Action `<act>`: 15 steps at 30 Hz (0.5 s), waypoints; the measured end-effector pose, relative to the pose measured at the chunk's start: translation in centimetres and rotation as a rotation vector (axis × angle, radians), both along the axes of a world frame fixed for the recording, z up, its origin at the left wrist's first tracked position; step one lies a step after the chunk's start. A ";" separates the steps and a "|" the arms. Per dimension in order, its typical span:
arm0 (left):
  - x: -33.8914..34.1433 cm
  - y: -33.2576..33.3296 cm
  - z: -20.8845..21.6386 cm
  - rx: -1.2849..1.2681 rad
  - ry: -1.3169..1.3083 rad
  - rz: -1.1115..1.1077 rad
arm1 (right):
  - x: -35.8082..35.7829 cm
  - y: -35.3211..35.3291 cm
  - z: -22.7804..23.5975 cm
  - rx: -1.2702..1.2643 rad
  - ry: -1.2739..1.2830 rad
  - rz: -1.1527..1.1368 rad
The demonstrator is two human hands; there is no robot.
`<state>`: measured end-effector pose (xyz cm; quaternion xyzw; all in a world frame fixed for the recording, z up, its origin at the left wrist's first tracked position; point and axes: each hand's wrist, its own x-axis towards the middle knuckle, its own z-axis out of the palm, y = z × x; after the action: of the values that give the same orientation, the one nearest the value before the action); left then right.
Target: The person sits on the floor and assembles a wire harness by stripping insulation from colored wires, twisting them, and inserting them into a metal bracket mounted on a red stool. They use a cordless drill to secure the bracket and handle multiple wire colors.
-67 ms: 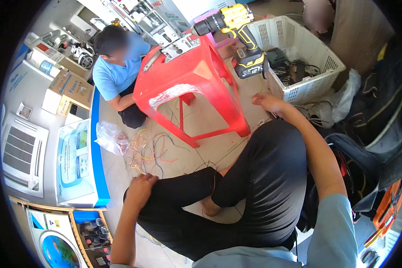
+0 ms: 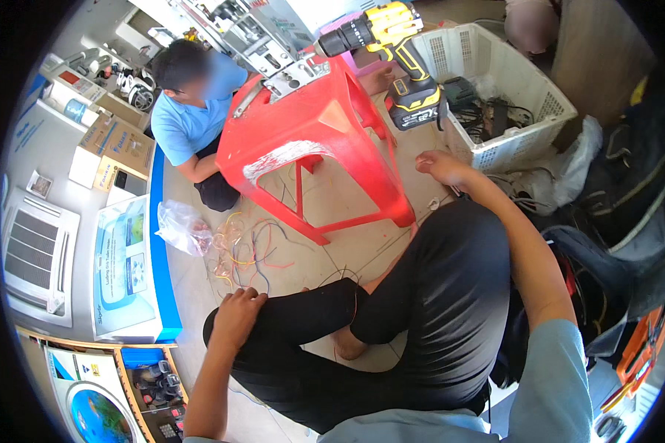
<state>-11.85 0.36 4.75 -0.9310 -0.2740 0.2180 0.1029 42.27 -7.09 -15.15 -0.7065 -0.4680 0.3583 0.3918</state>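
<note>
My left hand (image 2: 236, 316) lies on my left knee, on black trousers (image 2: 451, 295), its fingers draped flat over the cloth with nothing in them. Past my right knee, my right hand (image 2: 445, 168) hangs loosely over the floor, fingers stretched forward and empty. Ahead stands a red plastic stool (image 2: 303, 125) with a whitish scuffed patch on its edge. A metal clamp-like fixture (image 2: 297, 77) sits on top. Beside it, a yellow and black cordless drill (image 2: 391, 59) points its chuck at that fixture; neither of my hands touches it.
A person in a light blue shirt (image 2: 181, 133) crouches left of the stool. Coloured wires (image 2: 251, 247) and a plastic bag (image 2: 183, 227) lie on the floor. A white crate (image 2: 506, 151) with tools stands at right, near black bags (image 2: 628, 192). Boxes (image 2: 122, 159) line the left.
The view has shifted very slightly. My left hand has edged a little to the right on the knee; my right hand stays nearly in place.
</note>
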 end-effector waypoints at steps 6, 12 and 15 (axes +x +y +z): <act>8.4 -2.5 -9.3 -0.275 -0.010 0.092 | 4.1 2.4 -7.4 -0.103 -0.490 -0.012; 13.0 -8.1 -16.9 -0.045 -0.313 0.092 | 2.1 5.5 -6.4 -0.092 -0.737 0.057; 13.9 -7.0 -18.4 -0.063 -0.313 0.096 | 3.0 6.4 -7.4 -0.142 -0.891 0.127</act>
<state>2.02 -6.63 -13.66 -0.9422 -0.3238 0.0836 0.0194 45.28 -0.67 -22.57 -0.7868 -0.6075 0.0738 0.0801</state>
